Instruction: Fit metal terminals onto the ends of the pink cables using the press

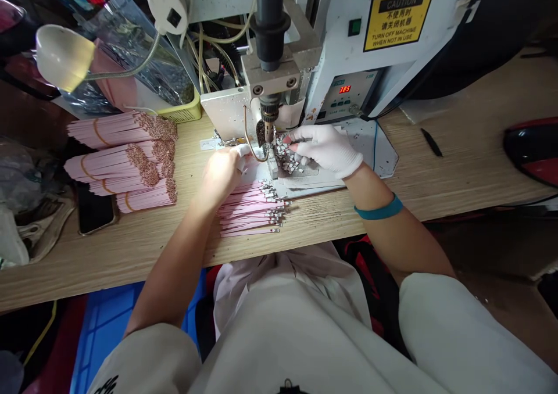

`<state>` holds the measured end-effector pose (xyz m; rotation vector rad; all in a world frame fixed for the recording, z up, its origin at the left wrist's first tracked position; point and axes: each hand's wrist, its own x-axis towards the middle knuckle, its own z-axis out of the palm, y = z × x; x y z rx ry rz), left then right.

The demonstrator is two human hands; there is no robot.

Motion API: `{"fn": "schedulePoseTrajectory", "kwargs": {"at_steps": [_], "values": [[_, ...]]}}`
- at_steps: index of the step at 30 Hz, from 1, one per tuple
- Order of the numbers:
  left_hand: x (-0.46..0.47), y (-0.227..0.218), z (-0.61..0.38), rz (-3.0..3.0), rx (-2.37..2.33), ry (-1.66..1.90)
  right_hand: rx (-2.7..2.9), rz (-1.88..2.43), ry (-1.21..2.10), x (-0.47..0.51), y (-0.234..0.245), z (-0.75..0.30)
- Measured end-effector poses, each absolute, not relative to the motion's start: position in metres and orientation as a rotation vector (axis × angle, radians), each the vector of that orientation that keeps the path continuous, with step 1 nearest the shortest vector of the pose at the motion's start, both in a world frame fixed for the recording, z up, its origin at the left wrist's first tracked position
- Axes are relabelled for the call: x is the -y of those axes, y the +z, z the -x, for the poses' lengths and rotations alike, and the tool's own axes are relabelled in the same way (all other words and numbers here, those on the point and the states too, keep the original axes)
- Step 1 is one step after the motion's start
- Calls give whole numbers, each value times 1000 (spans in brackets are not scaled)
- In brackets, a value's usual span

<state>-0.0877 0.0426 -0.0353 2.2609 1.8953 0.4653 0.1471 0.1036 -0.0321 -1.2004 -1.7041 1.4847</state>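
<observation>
Our left hand [222, 173] is curled, its fingertips reaching toward one o'clock beneath the press head [268, 112], though we cannot tell what it grips. Our white-gloved right hand [325, 150] is half-closed just beside a heap of small metal terminals [283, 156], which lies at nine o'clock from it on a metal plate [375, 156]. From the heap, loose pink wires [250, 211] fan out at seven o'clock, with banded bundles [122, 161] farther off at nine o'clock.

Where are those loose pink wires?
In the head view, the loose pink wires lie on the wooden bench, just below the person's left hand, near the bench's front edge.
</observation>
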Motion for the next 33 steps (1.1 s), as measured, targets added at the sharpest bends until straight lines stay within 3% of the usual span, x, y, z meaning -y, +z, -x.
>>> {"fn": "schedulePoseTrajectory", "kwargs": {"at_steps": [5, 10, 33], "values": [[-42, -29, 90, -2117, -1859, 679, 1542, 1151, 1643, -95, -29, -135], [-44, -35, 89, -1810, -1496, 913, 1521, 1040, 1753, -94, -33, -127], [-45, -41, 80, -1526, -1383, 919, 1450, 990, 1873, -96, -36, -115]]}}
